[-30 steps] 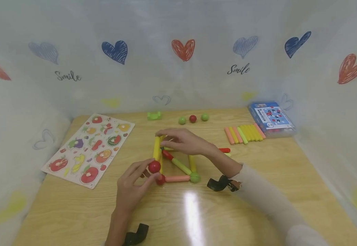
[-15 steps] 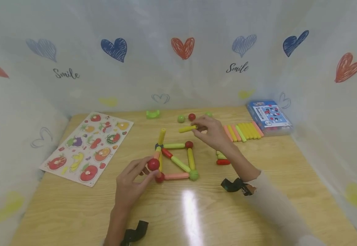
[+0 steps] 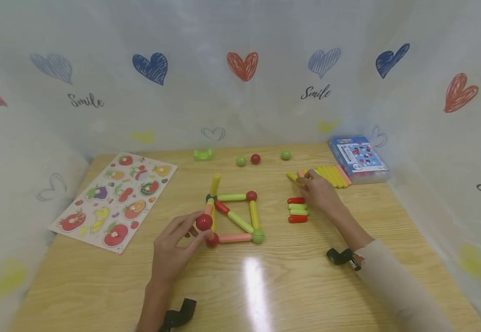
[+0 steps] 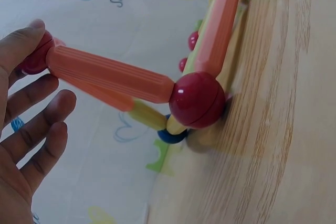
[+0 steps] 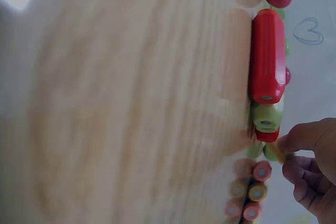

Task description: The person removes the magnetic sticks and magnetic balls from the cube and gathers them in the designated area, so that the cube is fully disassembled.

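My left hand (image 3: 176,246) pinches a red ball (image 3: 204,222) between thumb and fingers. In the left wrist view, salmon rods (image 4: 113,74) run from that ball down to the frame, one of them meeting a red corner ball (image 4: 195,99) at the table. The frame is a square of rods and balls lying flat, with a green ball (image 3: 258,236) at its near right and a diagonal red-and-green rod pair (image 3: 240,222) across it. A yellow rod (image 3: 215,185) rises from the dark blue ball (image 3: 210,199). My right hand (image 3: 322,192) holds another yellow rod (image 3: 292,177) by the row of rods.
Several yellow and salmon rods (image 3: 332,177) lie side by side before a blue box (image 3: 358,157). Short red and green rods (image 3: 298,219) lie nearer. Loose balls (image 3: 255,159) and a green piece (image 3: 203,155) sit along the back. A fruit-picture board (image 3: 116,198) lies left.
My right hand has left the frame's upper part with a yellow rod and carried it right to the row of rods. My left hand keeps its hold on the red ball.
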### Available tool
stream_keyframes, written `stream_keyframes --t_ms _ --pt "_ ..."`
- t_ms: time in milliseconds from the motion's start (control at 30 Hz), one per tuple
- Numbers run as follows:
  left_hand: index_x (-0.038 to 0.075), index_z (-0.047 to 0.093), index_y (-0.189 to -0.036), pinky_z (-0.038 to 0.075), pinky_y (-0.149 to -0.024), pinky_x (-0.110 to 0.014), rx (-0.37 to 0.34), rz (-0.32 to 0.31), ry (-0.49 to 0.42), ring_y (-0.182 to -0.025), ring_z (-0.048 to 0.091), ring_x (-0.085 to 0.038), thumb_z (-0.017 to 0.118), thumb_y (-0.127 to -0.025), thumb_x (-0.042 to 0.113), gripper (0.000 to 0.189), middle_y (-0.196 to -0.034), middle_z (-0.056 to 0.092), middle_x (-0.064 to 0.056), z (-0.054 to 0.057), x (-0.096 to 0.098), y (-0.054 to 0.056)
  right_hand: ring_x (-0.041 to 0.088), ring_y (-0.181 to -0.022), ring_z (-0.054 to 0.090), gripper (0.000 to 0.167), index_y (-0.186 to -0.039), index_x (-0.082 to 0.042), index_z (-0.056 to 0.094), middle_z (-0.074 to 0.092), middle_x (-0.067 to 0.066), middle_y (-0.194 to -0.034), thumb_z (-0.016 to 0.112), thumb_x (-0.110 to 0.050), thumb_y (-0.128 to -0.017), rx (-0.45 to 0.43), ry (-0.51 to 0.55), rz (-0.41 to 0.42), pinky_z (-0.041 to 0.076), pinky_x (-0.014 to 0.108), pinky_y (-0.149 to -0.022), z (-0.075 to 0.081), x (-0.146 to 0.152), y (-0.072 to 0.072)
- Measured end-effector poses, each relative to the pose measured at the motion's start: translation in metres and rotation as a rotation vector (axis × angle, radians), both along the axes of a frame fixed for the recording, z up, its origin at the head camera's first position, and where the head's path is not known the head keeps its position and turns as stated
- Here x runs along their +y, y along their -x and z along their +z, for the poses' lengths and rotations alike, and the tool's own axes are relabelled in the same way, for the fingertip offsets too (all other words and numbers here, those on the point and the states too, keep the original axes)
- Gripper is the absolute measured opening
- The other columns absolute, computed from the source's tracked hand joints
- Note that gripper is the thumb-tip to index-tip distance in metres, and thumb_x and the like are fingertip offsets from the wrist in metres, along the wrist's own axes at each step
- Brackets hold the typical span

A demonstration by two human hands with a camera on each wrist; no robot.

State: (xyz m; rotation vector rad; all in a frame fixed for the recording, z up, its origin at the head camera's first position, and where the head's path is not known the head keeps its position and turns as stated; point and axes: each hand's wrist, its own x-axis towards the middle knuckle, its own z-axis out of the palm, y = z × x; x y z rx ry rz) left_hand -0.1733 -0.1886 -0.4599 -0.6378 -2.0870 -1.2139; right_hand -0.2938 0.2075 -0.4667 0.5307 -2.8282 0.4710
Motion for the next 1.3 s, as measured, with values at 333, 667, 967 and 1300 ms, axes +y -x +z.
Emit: stream_keyframes --t_ms 333,667,967,1300 --pt "0.01 0.072 -0.122 0.05 -0.069 -0.015 -0.046 0.01 0.009 -0.075 0.06 -0.012 0.073 -0.089 0.045 0.048 -0.107 0.07 0.0 0.001 0.001 -0.002 0.023 -0.069 0.052 0.015 -0.102 0.004 0.075 0.058 0.012 -0.086 0.064 -0.003 -0.094 -0.069 -0.01 -0.011 0.048 0.034 -0.062 -0.008 0.005 0.002" --pt "0.011 0.072 -0.122 0.051 -0.07 -0.015 -0.047 -0.008 0.015 -0.076 0.061 -0.012 0.085 -0.082 0.024 0.045 -0.107 0.069 0.0 0.002 0.001 -0.001 0.021 -0.078 0.058 0.015 -0.103 0.003 0.074 0.063 0.008 -0.09 0.065 -0.005 -0.095 -0.104 0.163 0.086 0.053 0.036 -0.068 0.017 -0.03 -0.015" --pt "0.011 0.072 -0.122 0.051 -0.067 -0.016 -0.047 0.013 0.013 -0.074 0.061 -0.012 0.083 -0.084 0.031 0.044 -0.108 0.07 0.001 0.0 -0.002 -0.002 0.016 -0.088 0.063 0.029 -0.123 -0.004 0.066 0.065 0.007 -0.106 0.068 -0.015 -0.097 -0.106 0.338 0.356 0.057 0.038 -0.076 0.04 -0.118 -0.012" --pt "0.011 0.071 -0.125 0.051 -0.069 -0.016 -0.067 -0.003 0.013 -0.076 0.061 -0.013 0.088 -0.075 0.01 0.053 -0.11 0.069 0.001 0.001 0.0 -0.003 0.014 -0.094 0.061 0.036 -0.135 -0.006 0.06 0.062 0.009 -0.122 0.064 -0.015 -0.1 -0.189 0.214 0.462 0.052 0.021 -0.08 0.049 -0.18 0.018"
